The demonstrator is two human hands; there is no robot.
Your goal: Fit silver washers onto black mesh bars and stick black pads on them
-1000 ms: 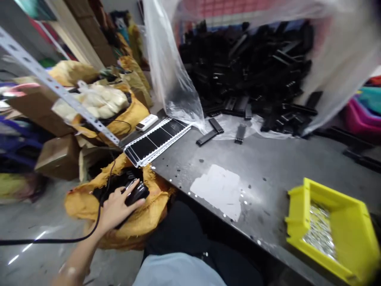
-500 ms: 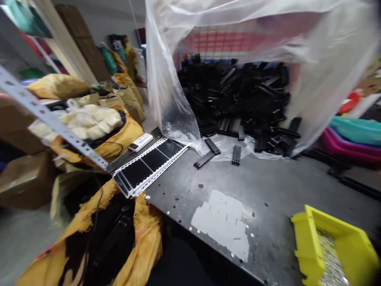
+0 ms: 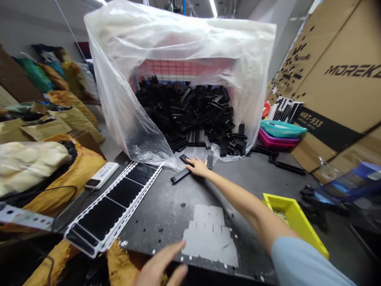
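Plastic strip (image 3: 179, 176) lengthwise toward right hand (image 3: 198, 167)

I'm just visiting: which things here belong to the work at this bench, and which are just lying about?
Seemingly in use: right hand; black plastic comb-like strip under its fingers; heap of black plastic strips in a clear bag.

Probably just lying about: white plastic remote-like device; brown cardboard carton; teal plastic tub.

We can see the left hand (image 3: 159, 268) only in part, because the bottom edge cuts it. The right hand (image 3: 198, 167) hides part of a black comb-shaped piece (image 3: 185, 159). The small contents of the yellow bin (image 3: 293, 218) we cannot tell.
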